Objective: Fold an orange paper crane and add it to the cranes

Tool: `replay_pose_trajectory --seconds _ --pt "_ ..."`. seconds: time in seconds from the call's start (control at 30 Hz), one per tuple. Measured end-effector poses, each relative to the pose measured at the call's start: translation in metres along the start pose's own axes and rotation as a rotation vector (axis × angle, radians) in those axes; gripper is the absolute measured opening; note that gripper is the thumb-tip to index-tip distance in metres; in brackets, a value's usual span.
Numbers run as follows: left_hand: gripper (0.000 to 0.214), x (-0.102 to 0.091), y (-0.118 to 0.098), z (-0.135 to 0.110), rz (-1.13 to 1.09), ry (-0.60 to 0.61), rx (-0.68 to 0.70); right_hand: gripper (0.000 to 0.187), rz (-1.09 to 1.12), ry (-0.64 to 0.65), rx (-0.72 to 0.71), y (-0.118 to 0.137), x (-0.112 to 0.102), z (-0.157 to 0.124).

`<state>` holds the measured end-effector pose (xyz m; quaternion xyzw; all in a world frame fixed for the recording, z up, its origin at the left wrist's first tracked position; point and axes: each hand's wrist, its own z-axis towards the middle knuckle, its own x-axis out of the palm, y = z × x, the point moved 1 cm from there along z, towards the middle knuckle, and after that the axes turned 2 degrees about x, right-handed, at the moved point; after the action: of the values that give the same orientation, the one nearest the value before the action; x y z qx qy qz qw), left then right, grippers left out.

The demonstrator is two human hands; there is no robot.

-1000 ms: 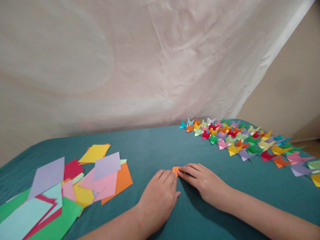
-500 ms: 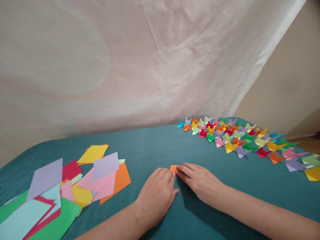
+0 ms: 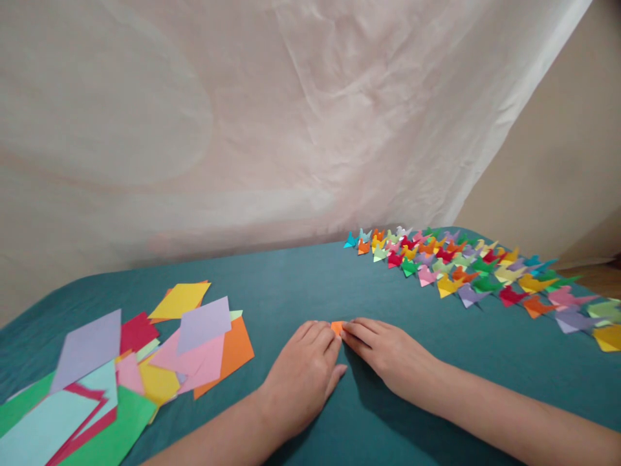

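A small piece of folded orange paper [image 3: 336, 327] lies on the teal cloth between my two hands, and only a bit of it shows. From the left, my left hand [image 3: 306, 372] lies palm down with its fingers bent and the tips at the paper's left side. My right hand [image 3: 383, 349] pinches the paper's right edge, its fingers pressed together. Most of the paper, and its folds, are hidden under my fingers.
Loose coloured paper sheets [image 3: 204, 356] overlap in a pile on the left. Rows of small folded paper birds [image 3: 466, 275] stand along the right side of the teal-covered table [image 3: 272, 278]. A pale hanging cloth [image 3: 252, 129] closes off the back.
My left hand's fingers have shifted slightly upward over the orange paper. My right hand stays almost where it was.
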<state>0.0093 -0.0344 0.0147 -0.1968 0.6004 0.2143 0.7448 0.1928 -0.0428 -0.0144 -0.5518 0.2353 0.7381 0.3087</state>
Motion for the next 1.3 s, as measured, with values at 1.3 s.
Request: replay_pose_trajectory --seconds 1.3 --pt "0.026 -0.033 0.015 -0.008 -0.151 0.235 0.072 0.032 -0.018 0.072 -0.001 -0.002 -0.006 0.003"
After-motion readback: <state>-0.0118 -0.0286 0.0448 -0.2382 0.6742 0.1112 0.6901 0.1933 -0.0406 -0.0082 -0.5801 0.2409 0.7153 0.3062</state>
